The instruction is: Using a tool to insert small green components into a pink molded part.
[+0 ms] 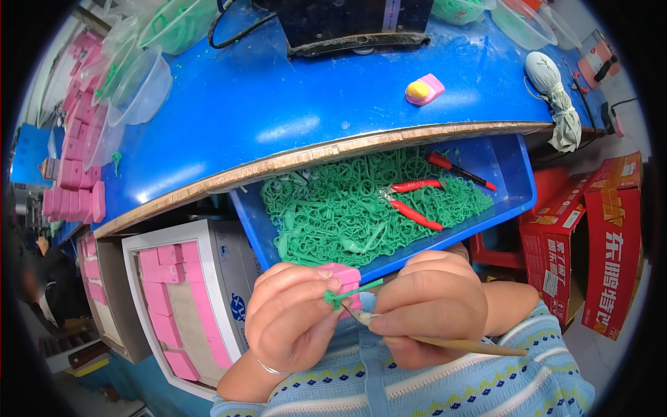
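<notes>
Close to my body, my left hand (pixel 292 316) is closed, its thumb and fingers pinching a small pink block (pixel 345 276) and a small green branched piece (pixel 335 300) with a thin straight stem. Closed around a slim tool with a tan, wood-like handle (pixel 479 346) is my right hand (pixel 434 306). The tool's narrow metal tip touches or nearly touches the green piece; I cannot tell which. Just beyond both hands is a blue tray (pixel 522 170), heaped with green ring-like and branched pieces (pixel 333 215). Red-handled nippers (pixel 419 215) and a red-and-black pen (pixel 464 174) rest on the heap.
The blue table (pixel 278 90) has a wooden front edge above the tray. On it are a pink block with a yellow lump (pixel 424 90), a dark machine (pixel 358 28) and plastic tubs (pixel 142 87). Boxes of pink blocks (pixel 167 306) stand left, red cartons (pixel 604 236) right.
</notes>
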A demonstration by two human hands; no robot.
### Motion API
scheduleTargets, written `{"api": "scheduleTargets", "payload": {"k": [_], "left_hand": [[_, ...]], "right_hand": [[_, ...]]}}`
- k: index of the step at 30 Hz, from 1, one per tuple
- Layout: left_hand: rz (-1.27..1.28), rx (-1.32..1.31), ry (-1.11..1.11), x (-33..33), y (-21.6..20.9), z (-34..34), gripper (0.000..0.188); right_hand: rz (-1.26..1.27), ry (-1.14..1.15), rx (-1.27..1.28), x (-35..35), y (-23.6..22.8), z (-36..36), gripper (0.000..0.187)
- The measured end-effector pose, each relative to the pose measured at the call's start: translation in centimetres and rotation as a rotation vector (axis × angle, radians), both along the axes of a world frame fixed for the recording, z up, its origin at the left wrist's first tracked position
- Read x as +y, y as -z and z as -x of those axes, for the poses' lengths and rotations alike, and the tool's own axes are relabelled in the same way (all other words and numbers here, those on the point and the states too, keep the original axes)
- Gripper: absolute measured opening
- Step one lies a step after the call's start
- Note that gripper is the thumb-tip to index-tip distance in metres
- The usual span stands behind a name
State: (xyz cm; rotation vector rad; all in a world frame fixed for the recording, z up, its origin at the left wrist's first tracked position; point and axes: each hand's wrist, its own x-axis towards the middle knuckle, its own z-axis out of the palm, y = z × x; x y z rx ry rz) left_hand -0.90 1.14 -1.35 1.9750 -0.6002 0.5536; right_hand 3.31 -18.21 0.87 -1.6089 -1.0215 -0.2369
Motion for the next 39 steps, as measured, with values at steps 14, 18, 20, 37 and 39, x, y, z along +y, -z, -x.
{"api": "scheduleTargets", "payload": {"k": [14,18,20,37,39], "left_hand": [[-0.005,-0.013,-0.013,-0.08,-0.38,0.03,0.027],[-0.017,-0.002,-0.005,-0.26,-0.18,-0.14,0.029],[0.009,-0.016,-0.026,-0.28,-0.23,0.03,0.029],[-0.003,-0.025,-0.028,-0.29,-0.2,-0.02,0.031],[-0.003,-0.03,-0.031,-0.33,-0.18,-0.01,0.03]], "right_hand": [[0.0,0.002,-0.034,0.23,0.4,0.06,0.021],[0.002,0.011,-0.048,0.11,0.67,0.09,0.023],[-0.008,-0.019,-0.068,0.2,0.6,0.09,0.024],[-0.028,0.029,-0.019,0.28,0.6,0.11,0.022],[-0.014,0.035,-0.007,0.29,0.64,0.15,0.02]]}}
